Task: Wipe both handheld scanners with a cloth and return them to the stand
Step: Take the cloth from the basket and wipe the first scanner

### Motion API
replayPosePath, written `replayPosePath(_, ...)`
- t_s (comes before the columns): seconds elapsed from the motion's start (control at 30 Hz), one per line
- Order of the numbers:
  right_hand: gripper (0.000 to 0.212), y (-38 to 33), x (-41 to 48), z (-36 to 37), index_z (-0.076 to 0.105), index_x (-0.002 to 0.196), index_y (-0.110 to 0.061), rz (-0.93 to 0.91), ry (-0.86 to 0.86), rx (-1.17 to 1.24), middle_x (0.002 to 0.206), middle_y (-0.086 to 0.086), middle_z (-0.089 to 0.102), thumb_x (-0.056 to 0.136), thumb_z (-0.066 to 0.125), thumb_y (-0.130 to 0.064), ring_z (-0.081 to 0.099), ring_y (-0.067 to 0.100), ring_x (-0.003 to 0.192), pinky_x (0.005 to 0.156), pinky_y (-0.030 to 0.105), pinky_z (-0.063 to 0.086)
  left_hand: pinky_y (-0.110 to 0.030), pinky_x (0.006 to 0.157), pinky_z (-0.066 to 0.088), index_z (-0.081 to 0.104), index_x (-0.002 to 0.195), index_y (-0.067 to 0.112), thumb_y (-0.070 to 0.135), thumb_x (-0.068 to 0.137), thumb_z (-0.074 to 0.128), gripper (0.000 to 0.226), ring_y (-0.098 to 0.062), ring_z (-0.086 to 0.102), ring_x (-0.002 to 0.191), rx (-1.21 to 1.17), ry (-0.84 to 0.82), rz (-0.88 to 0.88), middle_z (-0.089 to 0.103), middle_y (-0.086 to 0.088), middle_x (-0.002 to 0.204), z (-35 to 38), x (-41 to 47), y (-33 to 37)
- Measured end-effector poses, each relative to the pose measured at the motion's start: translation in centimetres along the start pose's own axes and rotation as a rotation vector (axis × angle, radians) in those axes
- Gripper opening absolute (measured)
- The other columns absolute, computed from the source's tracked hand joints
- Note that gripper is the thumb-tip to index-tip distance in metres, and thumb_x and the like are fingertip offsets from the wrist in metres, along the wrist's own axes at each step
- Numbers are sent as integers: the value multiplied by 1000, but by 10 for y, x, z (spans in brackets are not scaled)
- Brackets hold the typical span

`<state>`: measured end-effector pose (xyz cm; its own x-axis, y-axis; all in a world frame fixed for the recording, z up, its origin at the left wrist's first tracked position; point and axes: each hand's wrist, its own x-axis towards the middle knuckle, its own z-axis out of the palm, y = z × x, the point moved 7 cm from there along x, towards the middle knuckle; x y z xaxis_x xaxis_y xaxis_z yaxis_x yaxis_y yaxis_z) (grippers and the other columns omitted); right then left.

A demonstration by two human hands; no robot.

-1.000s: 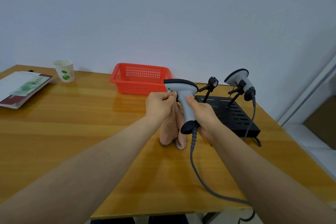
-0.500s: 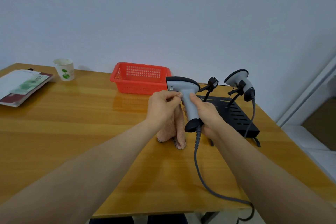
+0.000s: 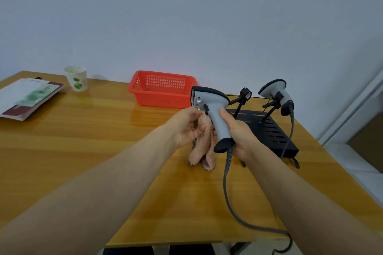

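Grey cable (image 3: 228, 192) loops up from the near edge of the bench (image 3: 83, 141), slack enough not to tug, and runs into the butt of the held scanner (image 3: 215, 114). The right hand (image 3: 240, 136) is wrapped low around the handle, thumb up the back. That props the head upright and leaves the trigger side bare for wiping. The left hand (image 3: 186, 126) has its fingers curled round the bunched pink cloth (image 3: 202, 151) and brings it against the front of the handle just under the trigger, loose ends hanging toward the bench. I'd call this mid-wipe on this one. Just behind sits the black stand (image 3: 267, 128), its left cradle (image 3: 244, 94) empty and ready to take this scanner back. The second scanner (image 3: 275, 92) is parked in the right cradle, head up, cord dangling; wiped or not, I cannot tell. Further back are the red basket (image 3: 163, 89), a paper cup (image 3: 76, 77) and some booklets (image 3: 29, 95), all well apart from the work
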<state>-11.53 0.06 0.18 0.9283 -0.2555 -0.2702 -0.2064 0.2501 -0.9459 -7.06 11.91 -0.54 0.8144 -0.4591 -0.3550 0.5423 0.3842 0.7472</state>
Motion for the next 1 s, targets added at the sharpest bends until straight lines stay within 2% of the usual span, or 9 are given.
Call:
replayPosePath(0.1,34,-4,0,2,63,97,-4,-71,-20,-82,82,10,67,90,58,-37,64,18,68,66,33,55,-15,46,47,58,96,2,4,88,51,11,-12,48,68,-1,19,-54,54,-7,81,-3,3,-2)
replayPosePath(0.27,41,-11,0,9,62,105,-2,-200,-3,-294,97,16,64,91,55,-40,62,25,82,79,42,53,-15,46,43,58,82,4,5,86,51,8,-11,47,64,73,55,-93,53,-5,76,-7,4,-2)
replayPosePath(0.37,46,-17,1,10,60,103,1,-258,35,-439,91,15,61,91,53,-43,58,24,79,74,39,50,-18,51,40,58,84,6,8,84,51,7,-11,46,64,132,69,-86,53,-3,76,-10,1,-1)
replayPosePath(0.47,41,-19,3,5,59,87,-3,-289,82,-552,77,9,55,92,52,-43,53,17,66,59,30,45,-19,58,41,61,93,5,13,83,52,16,-13,49,69,136,51,-86,57,-5,81,-10,-3,-3)
replayPosePath(0.57,38,-8,6,-9,61,84,-6,-157,143,-335,74,7,57,91,55,-42,54,16,63,57,28,44,-23,67,47,62,107,6,16,82,61,26,-15,58,80,149,132,-14,64,-4,92,-17,-6,3)
replayPosePath(0.67,42,7,6,-17,64,99,-2,40,93,-26,80,9,65,88,60,-42,59,17,64,57,28,51,-28,69,47,64,102,11,18,84,68,20,-13,59,80,144,304,150,65,-1,91,-27,-10,15)
replayPosePath(0.73,51,17,6,-15,60,111,2,107,7,82,80,10,65,88,59,-43,59,16,62,51,27,52,-31,77,51,67,105,11,17,87,66,20,-14,62,84,113,262,202,68,-3,100,-18,-11,16)
replayPosePath(0.83,54,27,7,-13,56,116,4,174,-54,257,76,10,62,88,57,-42,57,15,61,48,24,52,-34,83,53,67,110,12,14,88,64,23,-19,62,101,124,177,238,67,-6,112,-1,-13,14)
replayPosePath(1.0,46,29,4,-9,57,106,2,211,-99,384,72,10,61,90,55,-41,57,14,54,46,23,52,-35,85,56,71,101,12,13,84,68,17,-18,63,105,217,163,339,69,-5,112,7,-9,11)
